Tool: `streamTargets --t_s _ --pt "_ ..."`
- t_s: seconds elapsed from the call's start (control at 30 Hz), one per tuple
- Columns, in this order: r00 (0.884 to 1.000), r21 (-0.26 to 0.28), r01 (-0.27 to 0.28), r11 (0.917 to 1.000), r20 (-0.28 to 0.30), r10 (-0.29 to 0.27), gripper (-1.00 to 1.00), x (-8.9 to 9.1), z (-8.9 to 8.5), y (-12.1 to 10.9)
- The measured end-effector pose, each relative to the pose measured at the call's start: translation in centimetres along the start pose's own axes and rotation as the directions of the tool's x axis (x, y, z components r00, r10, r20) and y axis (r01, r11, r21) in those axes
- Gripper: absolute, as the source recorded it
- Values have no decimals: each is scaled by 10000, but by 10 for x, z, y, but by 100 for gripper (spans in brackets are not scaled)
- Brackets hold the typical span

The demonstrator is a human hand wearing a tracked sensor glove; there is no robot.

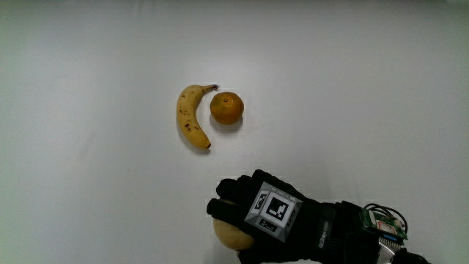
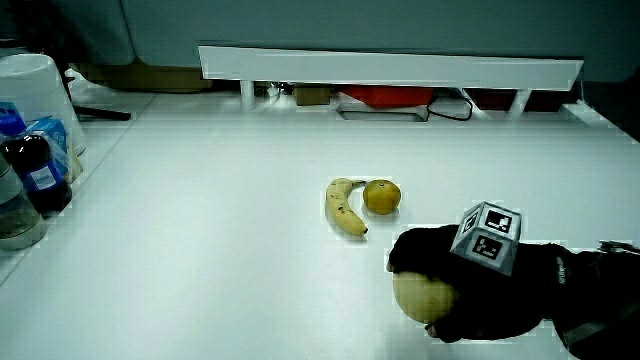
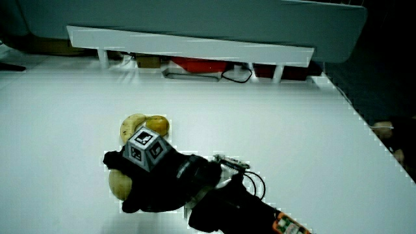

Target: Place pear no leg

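Note:
A pale yellow pear (image 1: 228, 233) sits under the black gloved hand (image 1: 253, 216), whose fingers curl around it; it shows in both side views as well (image 2: 420, 297) (image 3: 118, 183). The hand (image 2: 470, 280) (image 3: 153, 179) is nearer to the person than the banana and orange. I cannot tell whether the pear touches the table or is held just above it. Most of the pear is hidden by the glove.
A yellow banana (image 1: 190, 116) lies beside an orange (image 1: 226, 108) mid-table, also in a side view (image 2: 346, 205) (image 2: 381, 196). Bottles (image 2: 35, 165) and a white container (image 2: 35, 95) stand at the table's edge. A low white partition (image 2: 390, 65) bounds the table.

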Motion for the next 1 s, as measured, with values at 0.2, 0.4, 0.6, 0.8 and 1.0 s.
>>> streamTargets --t_s 0.2,0.4,0.6,0.8,1.0 --pt "9997 -1511 28 9885 238 8 0 0 -20 4" --pt "9998 -1710 134 9852 176 -105 0 0 -31 5" --pt "9999 -1867 70 9824 153 -43 0 0 -41 5" --pt "9997 -1893 219 9817 -25 -228 0 4 -42 4" --pt "9992 -1969 346 9798 -113 -376 0 6 -39 4"
